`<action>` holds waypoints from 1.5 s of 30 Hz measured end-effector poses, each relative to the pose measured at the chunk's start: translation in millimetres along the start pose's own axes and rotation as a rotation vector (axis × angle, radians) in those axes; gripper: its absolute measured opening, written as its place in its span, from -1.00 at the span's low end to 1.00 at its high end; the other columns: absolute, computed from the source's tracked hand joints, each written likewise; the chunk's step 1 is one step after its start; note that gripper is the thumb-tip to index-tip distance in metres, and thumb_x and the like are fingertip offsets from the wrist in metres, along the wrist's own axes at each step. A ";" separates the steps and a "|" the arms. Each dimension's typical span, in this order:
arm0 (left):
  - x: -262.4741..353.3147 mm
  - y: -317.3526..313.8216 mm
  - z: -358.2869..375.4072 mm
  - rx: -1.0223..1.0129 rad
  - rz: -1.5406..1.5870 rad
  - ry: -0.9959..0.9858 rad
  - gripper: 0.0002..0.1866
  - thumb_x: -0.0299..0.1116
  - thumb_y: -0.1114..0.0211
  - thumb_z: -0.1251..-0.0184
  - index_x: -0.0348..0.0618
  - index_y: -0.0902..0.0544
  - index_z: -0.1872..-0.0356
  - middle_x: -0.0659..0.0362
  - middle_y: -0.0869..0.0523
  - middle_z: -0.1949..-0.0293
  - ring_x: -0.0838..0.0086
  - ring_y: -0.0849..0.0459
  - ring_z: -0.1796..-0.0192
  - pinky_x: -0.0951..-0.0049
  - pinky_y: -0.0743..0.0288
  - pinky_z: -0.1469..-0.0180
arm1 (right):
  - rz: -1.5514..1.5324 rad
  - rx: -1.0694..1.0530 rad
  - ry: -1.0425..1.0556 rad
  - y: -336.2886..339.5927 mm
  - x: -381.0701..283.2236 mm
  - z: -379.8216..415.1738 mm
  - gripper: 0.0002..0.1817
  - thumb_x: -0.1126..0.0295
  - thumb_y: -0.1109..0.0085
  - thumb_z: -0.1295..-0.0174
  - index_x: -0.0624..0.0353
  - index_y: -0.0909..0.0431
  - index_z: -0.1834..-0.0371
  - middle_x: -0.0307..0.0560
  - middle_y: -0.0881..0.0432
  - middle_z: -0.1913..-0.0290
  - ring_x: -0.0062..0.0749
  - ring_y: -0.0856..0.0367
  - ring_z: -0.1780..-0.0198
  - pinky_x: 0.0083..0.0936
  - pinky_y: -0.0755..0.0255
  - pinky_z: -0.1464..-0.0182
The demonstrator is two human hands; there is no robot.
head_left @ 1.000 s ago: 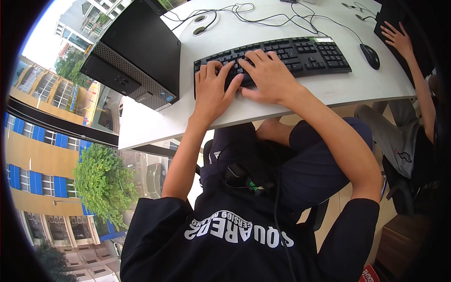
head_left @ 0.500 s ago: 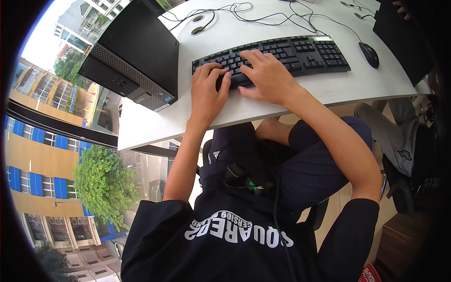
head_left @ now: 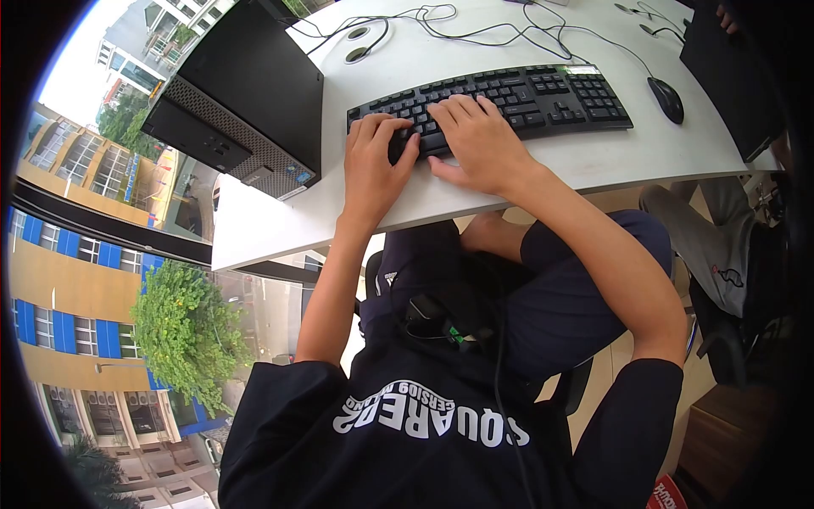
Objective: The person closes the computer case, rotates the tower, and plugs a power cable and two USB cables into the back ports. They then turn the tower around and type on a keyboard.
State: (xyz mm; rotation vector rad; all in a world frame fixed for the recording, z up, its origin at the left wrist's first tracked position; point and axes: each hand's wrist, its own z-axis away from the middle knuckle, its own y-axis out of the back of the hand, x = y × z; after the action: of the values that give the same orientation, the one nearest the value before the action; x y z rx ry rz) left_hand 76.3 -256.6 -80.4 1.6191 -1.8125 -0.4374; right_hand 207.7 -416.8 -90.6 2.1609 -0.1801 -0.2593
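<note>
A black keyboard lies slightly tilted on the white desk. Over its left end rests my left hand, fingers bent onto the keys and thumb apart from them. My right hand spans the middle keys, its fingers spread and its thumb at the keyboard's near edge. Neither hand grasps anything. Some keys are hidden beneath the fingers. To the right of the keyboard sits a black mouse with its cable running back.
A black desktop computer stands at the desk's left. Loose cables cross the back near round cable holes. At the right edge is a dark panel-like object, with part of another person's hand above it. Windows look out on the left.
My right hand has shifted slightly left and toward me on the keys, its fingers changing pose. The left fingers have moved a little. The dark object at the right has shifted right.
</note>
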 end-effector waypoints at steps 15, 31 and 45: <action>2.2 4.4 -2.2 -0.030 0.053 0.000 -0.91 -0.46 -0.54 -0.34 -0.19 -0.82 0.19 0.12 -0.79 0.23 0.18 -0.69 0.04 0.21 -0.55 -0.06 | -0.029 0.086 0.078 4.5 15.6 -0.1 -0.30 -0.03 -0.51 -0.21 0.24 -0.64 -0.28 0.12 -0.61 -0.32 -0.01 -0.57 -0.38 -0.14 -0.53 -0.40; -4.5 2.1 1.3 -0.146 0.042 -0.036 -0.79 -0.38 -0.33 -0.58 -0.18 -0.75 -0.10 0.02 -0.80 -0.25 0.06 -0.69 -0.33 0.10 -0.39 -0.44 | -0.026 0.055 0.170 4.8 17.1 -5.5 -0.43 -0.03 -0.44 -0.26 0.24 -0.69 -0.12 0.05 -0.66 -0.18 -0.11 -0.60 -0.29 -0.22 -0.52 -0.27; 0.5 -2.5 1.4 -0.245 -0.179 -0.073 -0.54 -0.19 -0.20 -0.70 -0.13 -0.64 -0.46 0.05 -0.62 -0.36 0.13 -0.50 -0.41 0.12 -0.26 -0.49 | -0.067 0.044 0.157 0.8 10.5 -1.4 -0.51 0.13 -0.49 -0.18 0.21 -0.72 -0.08 0.12 -0.64 -0.28 0.05 -0.59 -0.37 -0.07 -0.49 -0.40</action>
State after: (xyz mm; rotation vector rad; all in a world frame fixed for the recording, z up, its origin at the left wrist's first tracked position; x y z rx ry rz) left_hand 77.2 -257.8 -82.8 1.6150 -1.6003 -0.7774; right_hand 218.2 -418.6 -90.4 2.2221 -0.0239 -0.1235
